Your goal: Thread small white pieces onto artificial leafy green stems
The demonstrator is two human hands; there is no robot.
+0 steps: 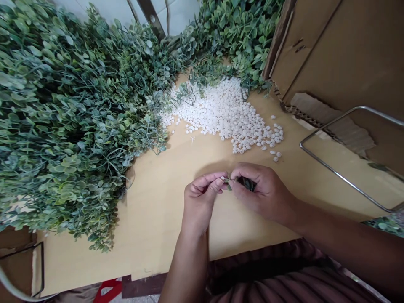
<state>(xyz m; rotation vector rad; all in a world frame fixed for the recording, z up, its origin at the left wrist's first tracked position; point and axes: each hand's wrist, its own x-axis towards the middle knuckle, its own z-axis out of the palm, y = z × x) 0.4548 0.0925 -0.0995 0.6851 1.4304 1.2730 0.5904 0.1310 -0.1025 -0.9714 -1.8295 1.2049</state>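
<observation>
My left hand and my right hand meet over the middle of a tan tabletop. My right hand is closed round a small green artificial sprig, its stem poking out toward the left. My left hand pinches a tiny pale piece against the stem tip. A heap of small white plastic pieces lies just beyond my hands. A large pile of green artificial foliage fills the left side.
More foliage is heaped at the back. A big cardboard box stands at the right, with a bent metal wire frame in front of it. A single white piece lies apart. Another wire frame sits at lower left.
</observation>
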